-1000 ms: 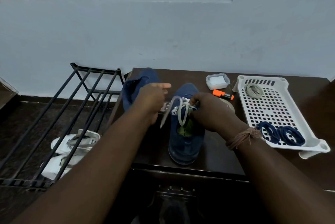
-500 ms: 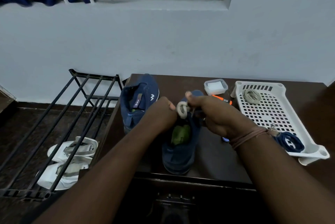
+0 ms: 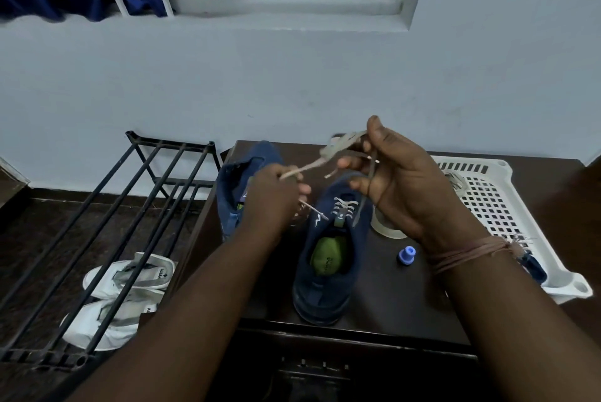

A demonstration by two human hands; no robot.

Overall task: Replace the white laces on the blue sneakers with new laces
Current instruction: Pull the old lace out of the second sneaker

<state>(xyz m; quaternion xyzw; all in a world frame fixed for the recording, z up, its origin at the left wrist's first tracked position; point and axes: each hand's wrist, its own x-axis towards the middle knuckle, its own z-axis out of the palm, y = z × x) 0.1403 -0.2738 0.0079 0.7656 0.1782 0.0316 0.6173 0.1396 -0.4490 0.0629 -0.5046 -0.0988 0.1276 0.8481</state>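
On the dark table [image 3: 406, 297], the near blue sneaker [image 3: 328, 265] stands heel toward the camera, green insole showing, its white lace [image 3: 344, 206] partly undone above it. The left hand [image 3: 276, 196] pinches one lace end; the right hand [image 3: 403, 180] grips bunched lace above the sneaker. The insole's print is too small to read.
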